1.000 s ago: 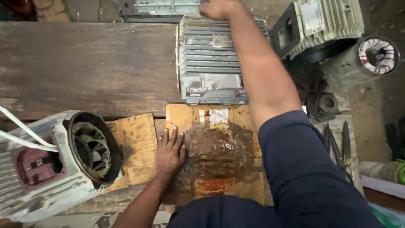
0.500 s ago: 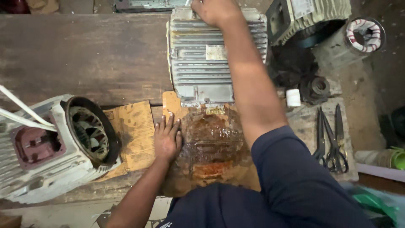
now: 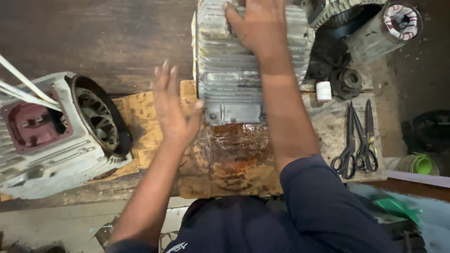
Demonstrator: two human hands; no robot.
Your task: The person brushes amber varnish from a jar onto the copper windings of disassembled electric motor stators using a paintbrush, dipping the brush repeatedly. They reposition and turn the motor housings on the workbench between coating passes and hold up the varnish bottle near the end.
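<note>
1. We saw at the far left an open motor housing (image 3: 56,136) lying on its side on the wooden bench (image 3: 93,37); its round opening faced the middle, and pale wires went out from it to the left edge.
2. The left hand (image 3: 173,105) was raised above a stained plywood board (image 3: 140,126), fingers spread and pointing away from the person. Its thumb was just at the left lower corner of the ribbed metal casing (image 3: 229,79). We could not tell if the palm touched anything.
3. The ribbed metal casing stood in the middle, at the far end of the rusty, wet-looking part of the board.
4. The right arm was stretched forward over the casing, and the right hand (image 3: 258,26) lay flat on its top, fingers open and pressed on the ribs.
5. To the right lay a small white cylinder (image 3: 323,90), dark round parts (image 3: 347,82) and two pairs of scissors (image 3: 358,140) side by side.
6. At the top right corner stood another motor body with a wound stator (image 3: 401,21); below it the dark floor showed a green cup-like object (image 3: 419,164).
</note>
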